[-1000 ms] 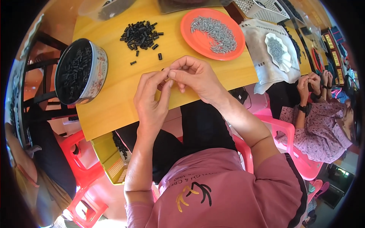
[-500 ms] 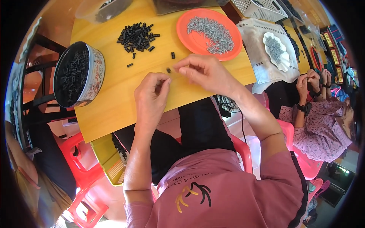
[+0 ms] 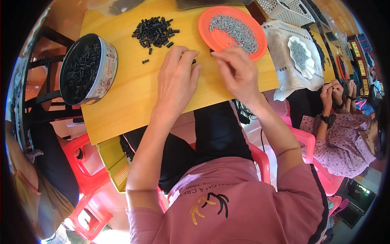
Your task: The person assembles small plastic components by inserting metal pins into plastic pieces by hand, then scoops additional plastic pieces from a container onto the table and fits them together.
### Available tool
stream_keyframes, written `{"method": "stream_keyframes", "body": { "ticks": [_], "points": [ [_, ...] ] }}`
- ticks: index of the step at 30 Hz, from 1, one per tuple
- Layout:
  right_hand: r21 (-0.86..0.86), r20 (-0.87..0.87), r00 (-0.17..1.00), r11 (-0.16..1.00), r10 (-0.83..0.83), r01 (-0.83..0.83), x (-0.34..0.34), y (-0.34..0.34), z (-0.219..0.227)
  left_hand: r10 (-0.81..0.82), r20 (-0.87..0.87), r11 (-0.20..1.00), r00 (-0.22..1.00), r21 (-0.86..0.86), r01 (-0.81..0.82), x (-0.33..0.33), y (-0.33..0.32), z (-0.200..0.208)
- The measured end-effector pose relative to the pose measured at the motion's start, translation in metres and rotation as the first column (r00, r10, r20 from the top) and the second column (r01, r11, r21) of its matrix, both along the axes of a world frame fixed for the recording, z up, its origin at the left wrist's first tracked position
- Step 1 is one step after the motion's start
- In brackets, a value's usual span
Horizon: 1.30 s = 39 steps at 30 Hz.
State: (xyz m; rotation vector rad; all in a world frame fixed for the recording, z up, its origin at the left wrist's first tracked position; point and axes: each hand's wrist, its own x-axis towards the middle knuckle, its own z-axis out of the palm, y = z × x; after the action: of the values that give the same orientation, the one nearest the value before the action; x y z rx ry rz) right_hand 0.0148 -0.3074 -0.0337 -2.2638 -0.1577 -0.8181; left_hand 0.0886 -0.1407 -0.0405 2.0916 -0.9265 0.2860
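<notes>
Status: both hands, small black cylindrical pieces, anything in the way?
Left hand: fingertips beside one black piece, grip unclear. Right hand: fingertips at second black piece, grip unclear. Round orange plastic plate partly behind right hand.

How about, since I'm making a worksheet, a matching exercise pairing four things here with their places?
Column one:
1. Round tin
2. Heap of black pieces
3. Orange-red plate
4. White scalloped dish

Column two:
A. On the pale cloth
B. Piled straight on the table
C. Nearest the right hand
D. At the table's left edge

Right pairs: 1-D, 2-B, 3-C, 4-A
</notes>
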Motion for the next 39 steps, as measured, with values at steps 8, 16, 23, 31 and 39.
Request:
{"method": "stream_keyframes", "body": {
  "ticks": [8,16,23,31,39],
  "points": [
    [0.035,0.068,0.988,0.990,-0.140,0.138,-0.012,-0.019,-0.011,0.065,0.143,0.977,0.988,0.191,-0.092,0.010,-0.041,-0.014],
    [-0.191,0.105,0.936,0.916,-0.337,0.352,-0.013,-0.050,-0.004,0.058,0.169,0.952,0.984,0.287,-0.105,0.003,-0.042,-0.017],
    [-0.381,0.060,0.960,0.883,-0.273,0.274,-0.013,-0.073,-0.008,-0.012,0.240,0.971,0.971,0.236,-0.046,-0.005,-0.029,-0.009],
    [-0.383,0.073,0.958,0.879,-0.278,0.284,-0.009,-0.076,-0.008,-0.007,0.255,0.986,0.967,0.161,-0.035,-0.002,-0.042,-0.003],
    [-0.380,0.075,0.956,0.878,-0.285,0.292,-0.009,-0.074,-0.010,0.114,0.284,0.971,0.952,0.169,-0.167,0.000,-0.067,-0.003]
  ]
}}
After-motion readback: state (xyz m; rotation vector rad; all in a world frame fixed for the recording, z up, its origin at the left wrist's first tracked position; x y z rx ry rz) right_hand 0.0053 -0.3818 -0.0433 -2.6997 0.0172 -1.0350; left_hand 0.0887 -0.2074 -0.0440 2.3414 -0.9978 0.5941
